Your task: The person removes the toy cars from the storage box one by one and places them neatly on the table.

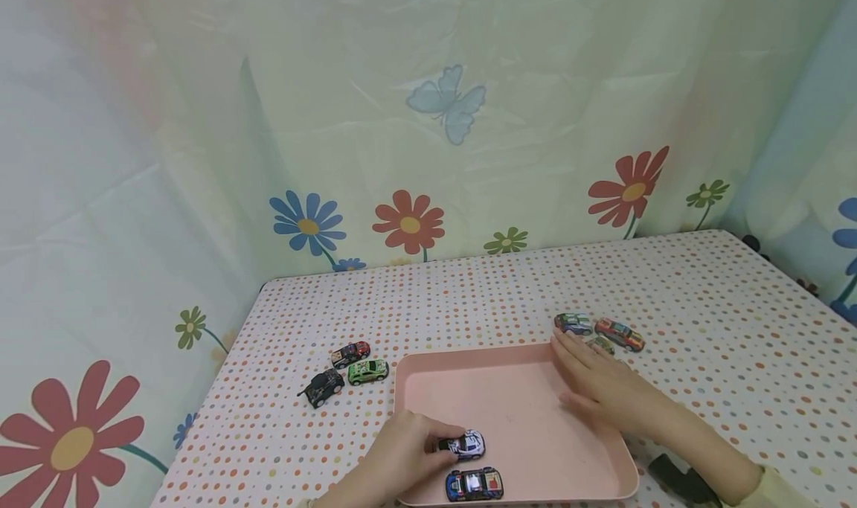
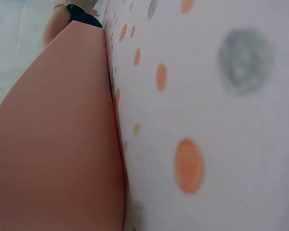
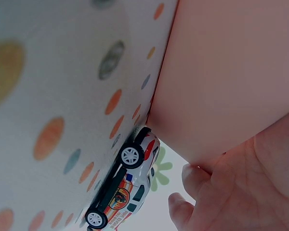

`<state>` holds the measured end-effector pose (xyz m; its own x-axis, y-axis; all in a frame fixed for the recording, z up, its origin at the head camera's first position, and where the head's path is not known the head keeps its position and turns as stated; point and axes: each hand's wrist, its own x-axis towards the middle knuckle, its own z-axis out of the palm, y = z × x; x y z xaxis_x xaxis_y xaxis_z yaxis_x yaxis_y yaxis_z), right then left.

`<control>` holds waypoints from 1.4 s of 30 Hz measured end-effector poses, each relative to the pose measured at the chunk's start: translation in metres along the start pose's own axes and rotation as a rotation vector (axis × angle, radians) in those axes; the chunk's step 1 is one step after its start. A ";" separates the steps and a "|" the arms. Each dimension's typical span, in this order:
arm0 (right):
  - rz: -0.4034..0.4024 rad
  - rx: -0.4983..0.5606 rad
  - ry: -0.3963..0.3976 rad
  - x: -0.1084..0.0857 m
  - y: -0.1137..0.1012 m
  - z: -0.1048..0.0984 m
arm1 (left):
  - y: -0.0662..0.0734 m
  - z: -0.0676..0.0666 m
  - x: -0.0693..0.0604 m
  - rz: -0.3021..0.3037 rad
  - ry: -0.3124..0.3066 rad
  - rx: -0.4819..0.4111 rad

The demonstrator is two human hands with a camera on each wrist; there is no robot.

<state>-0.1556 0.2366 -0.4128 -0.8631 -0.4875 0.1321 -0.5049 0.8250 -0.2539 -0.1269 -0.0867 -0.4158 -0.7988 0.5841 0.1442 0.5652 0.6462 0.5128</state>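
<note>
A pink tray [image 1: 509, 411] lies on the table. Inside its near left part, my left hand [image 1: 402, 452] pinches a white and black toy car [image 1: 472, 444] between thumb and fingers. Just below that car, a blue toy car [image 1: 475, 484] sits in the tray. My right hand [image 1: 605, 389] rests on the tray's right rim with its fingers fairly straight. Past its fingertips are a green and white toy car [image 1: 573, 323], a red and orange toy car [image 1: 620, 334] and a partly hidden toy car [image 1: 602, 344]. The tray wall [image 2: 62, 139] fills much of the left wrist view.
Left of the tray stand a black toy car [image 1: 323, 387], a green toy car [image 1: 367, 372] and a red and black toy car [image 1: 351, 354]. A dark object [image 1: 679, 480] lies beneath the right forearm. A flowered curtain [image 1: 442, 195] hangs behind the dotted tabletop [image 1: 469, 307].
</note>
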 end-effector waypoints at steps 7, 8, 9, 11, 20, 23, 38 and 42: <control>-0.013 -0.012 0.002 -0.001 0.000 0.001 | -0.003 -0.004 0.000 -0.019 0.014 -0.123; -0.014 -0.013 0.002 -0.001 0.000 0.001 | -0.003 -0.006 0.000 -0.028 0.013 -0.142; -0.015 -0.014 0.004 -0.001 0.000 0.001 | -0.002 -0.008 0.000 -0.032 0.015 -0.153; -0.014 -0.014 0.004 -0.001 0.000 0.001 | -0.002 -0.012 0.001 -0.032 0.023 -0.156; -0.023 -0.015 0.015 -0.002 0.001 0.003 | -0.007 -0.035 0.005 -0.036 0.087 -0.188; -0.020 -0.011 0.011 -0.002 0.002 0.003 | -0.010 -0.044 0.003 -0.060 0.109 -0.201; -0.012 0.010 -0.014 -0.001 0.001 -0.001 | -0.034 -0.092 -0.030 -0.196 0.200 -0.224; -0.032 0.005 0.005 0.000 0.001 0.000 | -0.044 -0.103 -0.046 -0.282 0.216 -0.239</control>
<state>-0.1559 0.2377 -0.4134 -0.8465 -0.5121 0.1454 -0.5322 0.8077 -0.2539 -0.1362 -0.1927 -0.3574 -0.9546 0.2676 0.1311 0.2747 0.6193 0.7355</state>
